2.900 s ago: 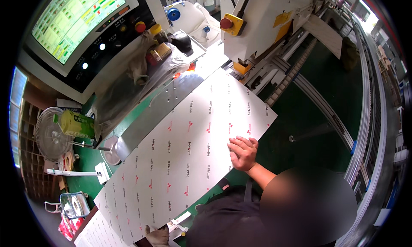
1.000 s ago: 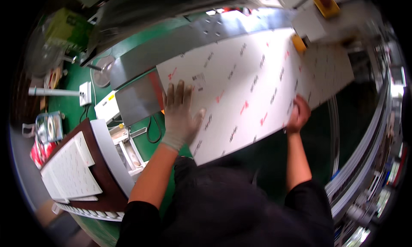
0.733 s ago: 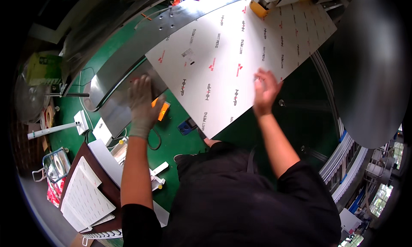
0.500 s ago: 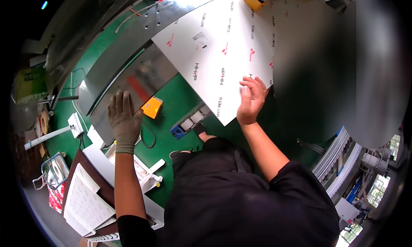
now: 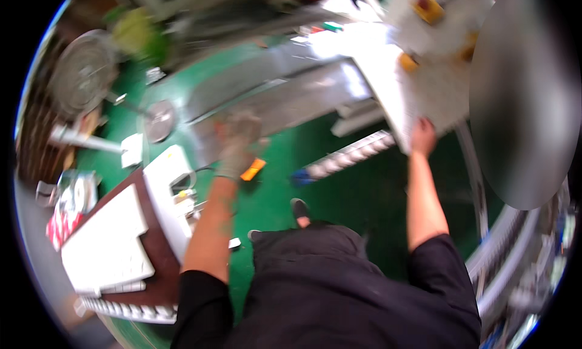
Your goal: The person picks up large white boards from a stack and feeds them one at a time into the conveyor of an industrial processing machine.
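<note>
My right hand is closed at the near corner of a white plastic sheet, its fingers curled around the edge. The sheet now shows as a narrow bright strip, with its far end lost in glare. My left hand, in a grey-green work glove, is over the near left part of a long grey metal machine bed. Motion smears its fingers, so I cannot make out whether it touches the metal. An orange box-like part shows just beside the left wrist.
A roller rail with a blue end juts out below the machine bed. At left stands a brown table with white sheets on it. A round fan is farther back. Yellow fittings are at the far right.
The view has swung and blurred. My right hand went from open over the sheet to closed at its corner, and the sheet has shifted right and looks steeper. The left hand has moved rightward.
</note>
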Demonstrator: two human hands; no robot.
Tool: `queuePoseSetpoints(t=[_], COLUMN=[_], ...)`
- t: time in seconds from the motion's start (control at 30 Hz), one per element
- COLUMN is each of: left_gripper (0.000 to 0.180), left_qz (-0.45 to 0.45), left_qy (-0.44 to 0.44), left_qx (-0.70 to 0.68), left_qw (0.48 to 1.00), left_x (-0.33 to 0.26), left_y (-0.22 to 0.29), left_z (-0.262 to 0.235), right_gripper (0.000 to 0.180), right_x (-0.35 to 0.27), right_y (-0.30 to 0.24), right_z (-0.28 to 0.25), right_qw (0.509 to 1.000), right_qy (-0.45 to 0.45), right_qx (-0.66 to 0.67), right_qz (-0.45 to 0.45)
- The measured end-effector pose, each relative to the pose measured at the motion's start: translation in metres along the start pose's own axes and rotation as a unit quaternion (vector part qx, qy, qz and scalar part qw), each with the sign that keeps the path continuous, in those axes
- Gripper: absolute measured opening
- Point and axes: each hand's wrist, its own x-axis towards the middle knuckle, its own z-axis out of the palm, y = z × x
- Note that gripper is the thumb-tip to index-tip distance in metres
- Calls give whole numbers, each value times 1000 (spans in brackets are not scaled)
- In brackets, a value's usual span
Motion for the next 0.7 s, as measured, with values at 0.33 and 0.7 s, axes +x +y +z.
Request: queuePoseSetpoints(t=[0.33, 0.7], left_gripper=[28, 48], left_qz=[-491, -664], left_qy=[188, 509], left_qx=[-262, -503], left_qw=[810, 217], left_x=[-321, -551], left_y=[-17, -137], left_z=[-118, -149], right_gripper=[40, 48], right_x=[-210, -240], right_y=[-142, -201], right_z=[13, 32], right_qw=[951, 917], right_qy=[-178, -373], right_qx=[-72, -25], right_qz=[-243, -139])
